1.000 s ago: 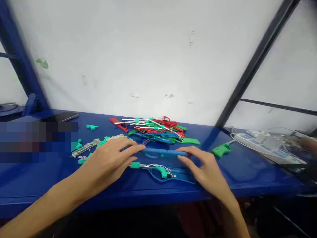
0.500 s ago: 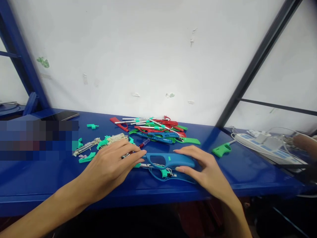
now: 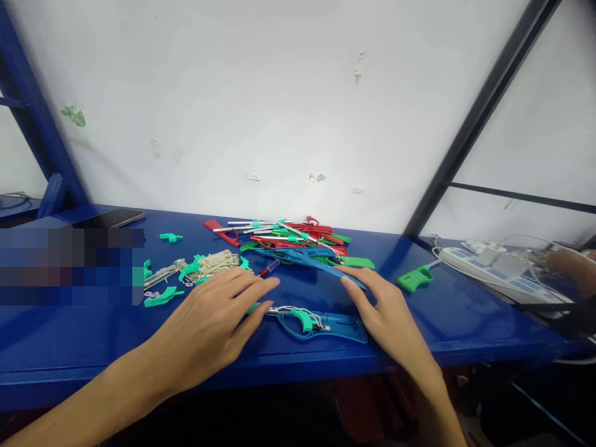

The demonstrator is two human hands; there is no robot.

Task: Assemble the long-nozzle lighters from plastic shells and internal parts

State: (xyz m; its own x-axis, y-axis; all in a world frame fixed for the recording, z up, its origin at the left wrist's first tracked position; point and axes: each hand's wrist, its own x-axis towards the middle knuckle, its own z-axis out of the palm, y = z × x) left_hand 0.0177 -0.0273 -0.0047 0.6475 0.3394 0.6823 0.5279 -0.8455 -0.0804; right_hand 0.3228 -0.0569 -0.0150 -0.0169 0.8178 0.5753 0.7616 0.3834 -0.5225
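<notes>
My right hand (image 3: 379,301) pinches one half of a blue lighter shell (image 3: 330,269) by its wide end. That half is tilted up, its far end reaching over the pile behind. On the desk in front of me lies the other blue half shell (image 3: 347,328), inner side up. In it sit a green trigger (image 3: 304,321), white wires and the end of a metal tube (image 3: 274,310). My left hand (image 3: 218,310) is over the tube's other end, thumb and fingers apart; part of the tube is hidden beneath it.
Behind is a pile of red, green and blue lighter shells with metal tubes (image 3: 298,238). Clear and green small parts (image 3: 214,264) lie left, beside a small translucent-handled tool (image 3: 270,268). Right are a green lighter (image 3: 413,279), a white power strip (image 3: 503,273) and a blurred hand (image 3: 570,267).
My right hand has lifted the upper blue half shell off the lower one and moved it back, tilting it. My left hand's fingers have spread slightly apart.
</notes>
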